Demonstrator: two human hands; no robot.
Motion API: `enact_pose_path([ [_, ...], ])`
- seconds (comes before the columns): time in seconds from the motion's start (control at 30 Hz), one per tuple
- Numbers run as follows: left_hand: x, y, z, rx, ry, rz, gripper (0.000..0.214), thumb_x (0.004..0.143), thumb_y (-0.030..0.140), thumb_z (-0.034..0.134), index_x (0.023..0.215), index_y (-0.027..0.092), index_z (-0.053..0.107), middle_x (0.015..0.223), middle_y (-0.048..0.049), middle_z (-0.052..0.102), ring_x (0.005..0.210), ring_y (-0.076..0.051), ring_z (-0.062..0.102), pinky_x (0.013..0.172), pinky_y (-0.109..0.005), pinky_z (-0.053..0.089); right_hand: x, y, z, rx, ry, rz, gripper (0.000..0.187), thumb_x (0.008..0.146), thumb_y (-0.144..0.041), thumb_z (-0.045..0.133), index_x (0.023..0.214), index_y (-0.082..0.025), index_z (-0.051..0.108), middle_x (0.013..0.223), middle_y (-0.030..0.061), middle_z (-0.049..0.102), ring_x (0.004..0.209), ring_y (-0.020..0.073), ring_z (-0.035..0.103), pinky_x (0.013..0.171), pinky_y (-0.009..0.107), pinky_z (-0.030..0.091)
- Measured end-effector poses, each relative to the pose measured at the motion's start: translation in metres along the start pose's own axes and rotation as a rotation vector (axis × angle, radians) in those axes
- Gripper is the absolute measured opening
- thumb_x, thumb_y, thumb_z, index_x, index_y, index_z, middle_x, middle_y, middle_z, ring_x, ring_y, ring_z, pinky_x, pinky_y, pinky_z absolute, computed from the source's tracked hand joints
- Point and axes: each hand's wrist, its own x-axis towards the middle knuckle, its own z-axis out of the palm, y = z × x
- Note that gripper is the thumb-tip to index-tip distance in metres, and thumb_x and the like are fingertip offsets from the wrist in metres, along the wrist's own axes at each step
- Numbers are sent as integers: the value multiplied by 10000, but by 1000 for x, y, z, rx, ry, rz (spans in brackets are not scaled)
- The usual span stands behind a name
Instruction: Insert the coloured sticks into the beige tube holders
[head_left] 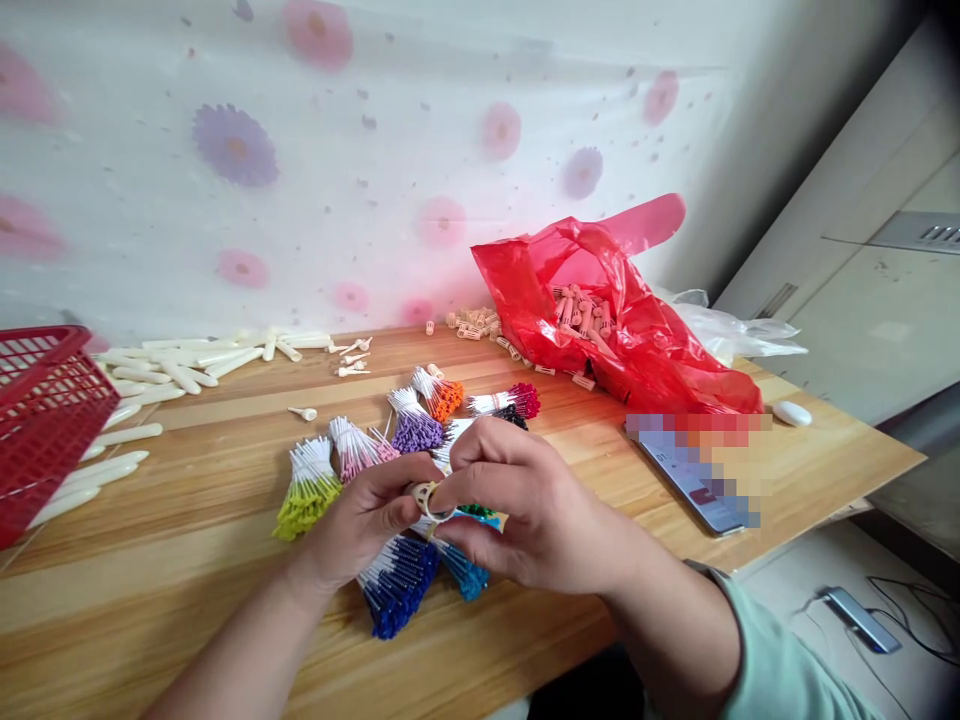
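A small cream plastic piece with a round, open, ring-like end is pinched between my two hands above the table. My left hand grips it from the left with closed fingers. From the right, my right hand has thumb and fingertips on the same piece. Beneath and around the hands lie bundles of white sticks with coloured tips: dark blue, yellow-green, pink, purple, orange and crimson. Light blue, green and black bundles are partly covered by the hands.
A red plastic bag of slotted cream pieces lies open at the back, more pieces spilling beside it. Long cream tubes lie left near a red basket. A phone and a white oval object lie right.
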Motion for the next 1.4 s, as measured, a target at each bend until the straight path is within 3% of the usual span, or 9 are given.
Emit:
enact_pose_path([
  [0.37, 1, 3, -5, 43, 23, 67, 304, 810, 463, 623, 910, 178, 662, 788, -22, 528, 728, -153, 476, 653, -251, 373, -15, 9, -19, 33, 62, 39, 118, 820, -204, 639, 914, -134, 630, 863, 51, 564, 794, 128, 553, 717, 242, 474],
  [0.47, 1, 1, -7, 103, 32, 112, 333, 846, 498, 552, 916, 189, 654, 790, -30, 529, 756, -168, 471, 681, -264, 384, -49, 25, -38, -266, 28, 393, 101, 870, -229, 568, 898, -158, 634, 874, 62, 589, 799, 153, 573, 720, 277, 468],
  [0.57, 0, -5, -11, 199, 109, 51, 341, 844, 505, 547, 982, 205, 634, 763, -19, 518, 743, -169, 468, 657, -254, 388, -87, 33, -44, -585, -232, 798, 201, 861, -324, 579, 971, -170, 646, 915, 89, 622, 873, 217, 593, 788, 338, 456],
  [0.7, 1, -9, -9, 237, 162, -28, 354, 810, 523, 580, 952, 200, 617, 748, -9, 516, 689, -156, 468, 607, -240, 397, -111, 34, -31, -659, -410, 1004, 275, 837, -316, 585, 1068, -171, 617, 990, 107, 631, 952, 239, 601, 820, 310, 440],
  [0.9, 6, -2, -4, 218, 178, 25, 311, 760, 480, 653, 878, 193, 643, 690, -1, 524, 634, -145, 453, 554, -227, 386, -104, 48, -22, -692, -387, 1065, 243, 840, -135, 447, 1006, -136, 625, 929, 119, 660, 884, 214, 644, 750, 274, 432],
  [1.07, 7, -3, -7, 204, 201, 52, 291, 746, 447, 682, 874, 187, 665, 685, -2, 535, 620, -145, 443, 551, -232, 374, -87, 64, -22, -715, -366, 1057, 213, 815, -219, 514, 954, -128, 649, 982, 155, 664, 934, 259, 633, 758, 309, 438],
  [1.2, 5, -4, -9, 199, 169, 117, 295, 778, 451, 656, 888, 178, 674, 790, -31, 568, 710, -164, 471, 634, -250, 393, -81, 71, -40, -655, -338, 1037, 190, 781, -113, 492, 804, -106, 680, 863, 154, 687, 828, 233, 640, 727, 310, 439],
  [1.33, 3, 5, -6, 150, 89, 226, 297, 803, 457, 629, 927, 197, 699, 866, -56, 588, 792, -184, 498, 719, -273, 401, -77, 69, -72, -503, -217, 966, 214, 857, -208, 465, 869, -139, 668, 768, 65, 663, 675, 160, 595, 609, 271, 437],
  [1.4, 3, 11, -5, 139, 52, 251, 268, 814, 429, 629, 943, 209, 710, 889, -60, 588, 816, -185, 514, 734, -274, 396, -65, 62, -75, -145, 51, 796, 198, 882, -298, 495, 924, -151, 620, 727, 19, 617, 585, 113, 542, 530, 234, 423],
])
